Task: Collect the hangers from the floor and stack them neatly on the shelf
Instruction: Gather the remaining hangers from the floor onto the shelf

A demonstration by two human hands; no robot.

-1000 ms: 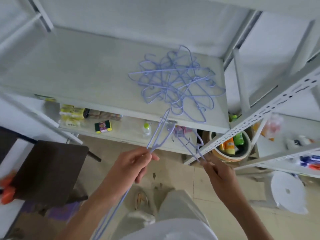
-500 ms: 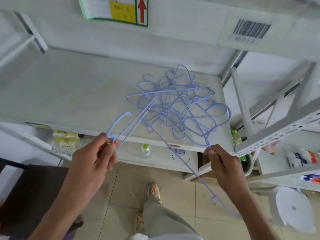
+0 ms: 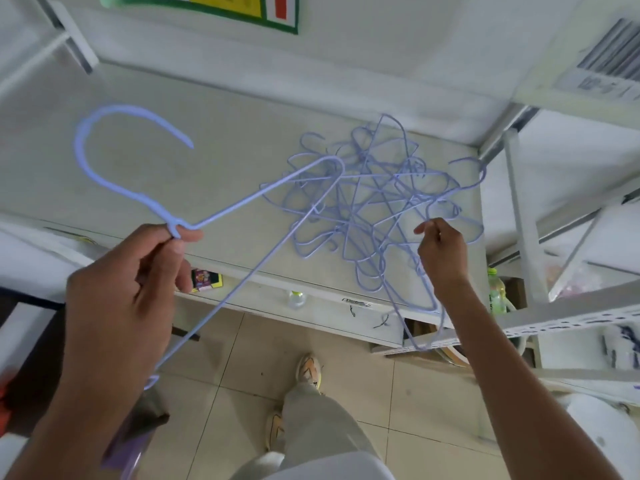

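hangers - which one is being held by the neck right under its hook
The hanger in the left hand, pinched at its neck, hook up. The right hand holds another hanger by its wire; the rest lie in the pile.

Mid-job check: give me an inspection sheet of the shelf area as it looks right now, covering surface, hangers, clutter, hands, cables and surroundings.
Surface: pale shelf, bare at left.
Job's things: tangled pile of hangers at the shelf's right end, not stacked neatly; one hanger in the left hand's grip at the hook's base; another hanger held by the right hand, hanging past the shelf edge.
Clutter: small box and bottle on the lower shelf.
Hands: left hand and right hand each pinch a hanger.
Cables: nothing seen.
Surroundings: tiled floor, metal rack at right, barcode label above.
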